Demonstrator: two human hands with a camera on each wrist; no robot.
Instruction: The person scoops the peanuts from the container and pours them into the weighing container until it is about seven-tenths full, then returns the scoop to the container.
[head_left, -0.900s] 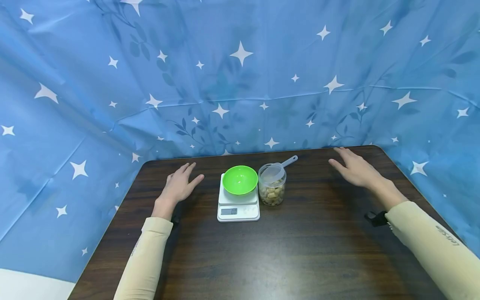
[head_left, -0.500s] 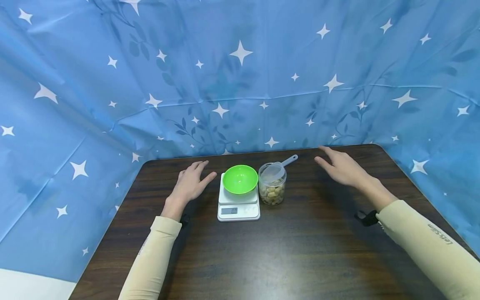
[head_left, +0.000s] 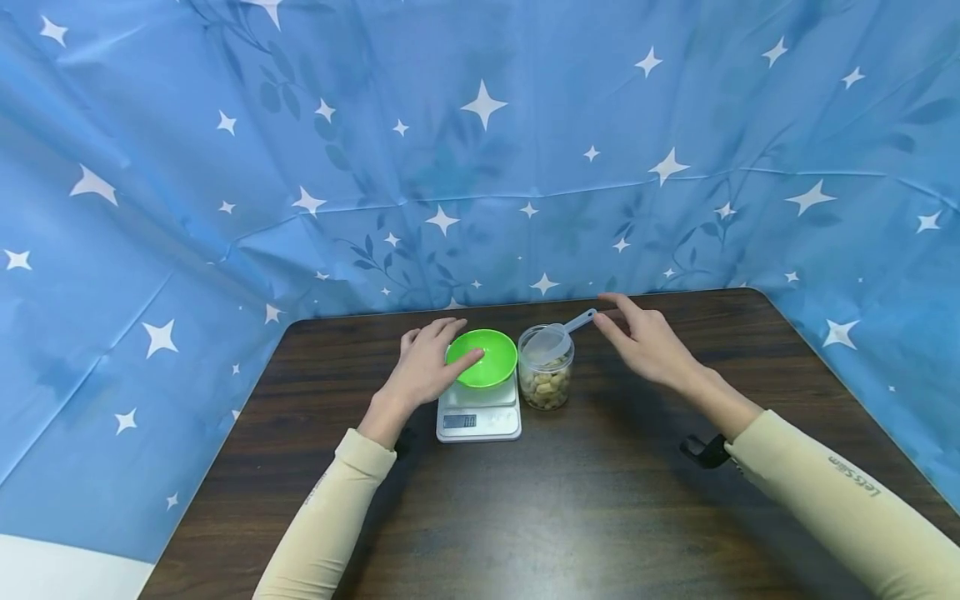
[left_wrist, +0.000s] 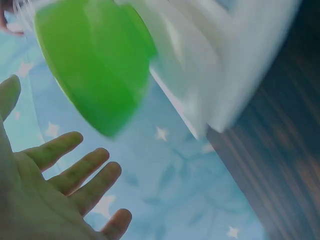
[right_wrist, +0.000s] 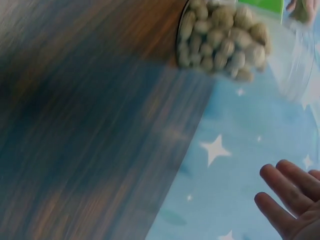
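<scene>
Taking the green bowl [head_left: 491, 368] as the clock centre in the head view: it sits on the white scale [head_left: 504, 427], whose display is down around 7 o'clock. The left hand [head_left: 423, 362] is at 9, fingers spread wide, overlapping the bowl's rim from up there — the left wrist cam shows a gap between them. Over at 3 o'clock, just beside the scale, there's a clear jar [head_left: 546, 390] of tan nut-like pieces [right_wrist: 225, 42], with a pale scoop [head_left: 581, 319] in its mouth, handle poking towards 2. The right hand [head_left: 648, 342] is past that handle, thumb and index well apart — can't tell if the thumb touches it. All on a dark wood table [head_left: 570, 517], starry blue cloth [head_left: 480, 167] at 12.
</scene>
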